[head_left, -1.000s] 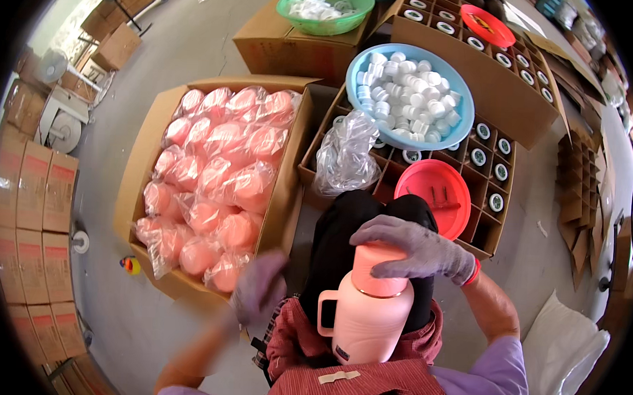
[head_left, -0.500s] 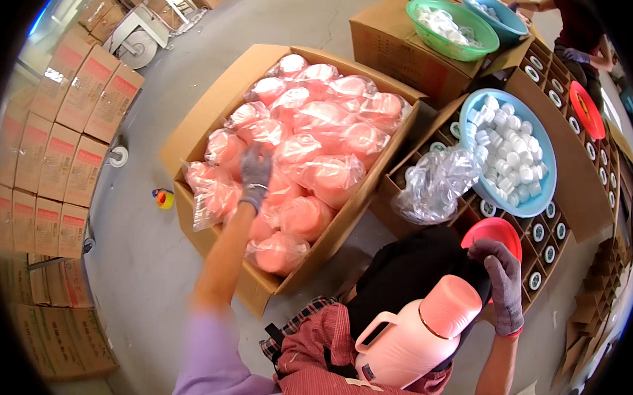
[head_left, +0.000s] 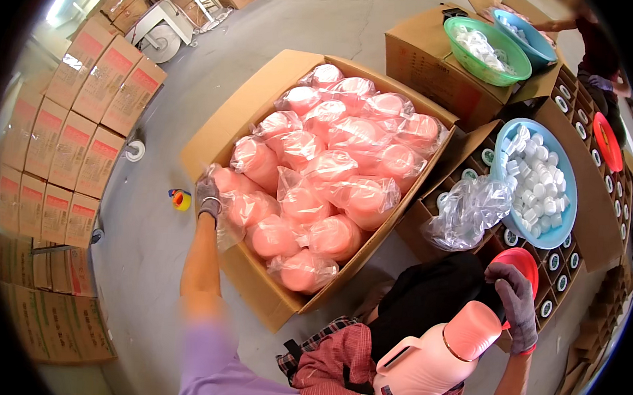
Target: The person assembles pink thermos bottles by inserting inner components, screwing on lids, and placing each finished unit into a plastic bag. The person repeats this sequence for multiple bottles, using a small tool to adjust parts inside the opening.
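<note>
A pale pink thermos flask (head_left: 422, 364) with a handle and a darker pink cap (head_left: 472, 330) lies tilted across my lap. Beside the cap is my gloved right hand (head_left: 515, 296), fingers loosely bent and apart, holding nothing I can see. A red plastic dish (head_left: 518, 261) shows behind that hand. To the left, a large open carton (head_left: 220, 133) holds several layers of pink, round-topped pieces in clear bags (head_left: 303, 202), similar to the flask's cap. My gloved left hand (head_left: 208, 194) is at the carton's left corner, against a bagged piece; its grip is unclear.
A blue basin (head_left: 569, 201) of small white caps and a crumpled clear bag (head_left: 468, 211) rest on a divided carton at right. Beyond stand a green basin (head_left: 525, 69) and a person's gloved hand (head_left: 601, 83). Stacked cartons (head_left: 93, 128) line the left; tape (head_left: 181, 200) lies on the floor.
My left hand has moved from the middle of the bagged pieces to the carton's left corner. The right hand stays beside the flask's cap. The whole view has shifted slightly.
</note>
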Available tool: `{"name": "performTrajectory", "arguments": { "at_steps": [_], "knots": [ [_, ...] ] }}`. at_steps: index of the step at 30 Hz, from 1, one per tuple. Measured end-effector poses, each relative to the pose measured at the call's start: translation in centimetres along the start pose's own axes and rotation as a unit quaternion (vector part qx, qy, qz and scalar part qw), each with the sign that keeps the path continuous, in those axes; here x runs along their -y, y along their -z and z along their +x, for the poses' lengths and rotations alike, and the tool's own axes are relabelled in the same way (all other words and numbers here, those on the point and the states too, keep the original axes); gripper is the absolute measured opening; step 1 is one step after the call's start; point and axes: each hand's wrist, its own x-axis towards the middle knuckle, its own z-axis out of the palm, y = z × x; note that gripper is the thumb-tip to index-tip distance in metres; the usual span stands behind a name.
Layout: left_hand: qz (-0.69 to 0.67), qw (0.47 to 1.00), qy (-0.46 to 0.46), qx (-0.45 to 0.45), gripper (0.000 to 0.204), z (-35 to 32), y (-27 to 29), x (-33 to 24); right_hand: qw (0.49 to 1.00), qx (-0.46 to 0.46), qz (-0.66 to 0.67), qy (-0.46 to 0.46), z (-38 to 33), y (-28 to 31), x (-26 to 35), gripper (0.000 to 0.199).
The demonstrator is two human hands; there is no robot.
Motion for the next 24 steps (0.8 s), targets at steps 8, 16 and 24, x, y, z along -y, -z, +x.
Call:
{"name": "performTrajectory", "arguments": {
  "at_steps": [8,16,24],
  "knots": [
    [-0.637,0.719,-0.207,0.183,0.049,-13.0,15.2,-20.8,0.992,0.005,-0.071,0.101,2.7,-1.4,2.7,0.028],
    [-0.746,0.515,-0.302,0.296,0.055,-14.4,20.6,-35.2,0.811,-0.025,-0.423,0.403,10.3,-6.0,4.4,0.127],
    [-0.439,0.807,-0.394,0.011,0.054,-20.9,9.4,-42.5,0.976,-0.114,0.124,0.139,15.8,-4.8,0.7,0.023]
  ]
}}
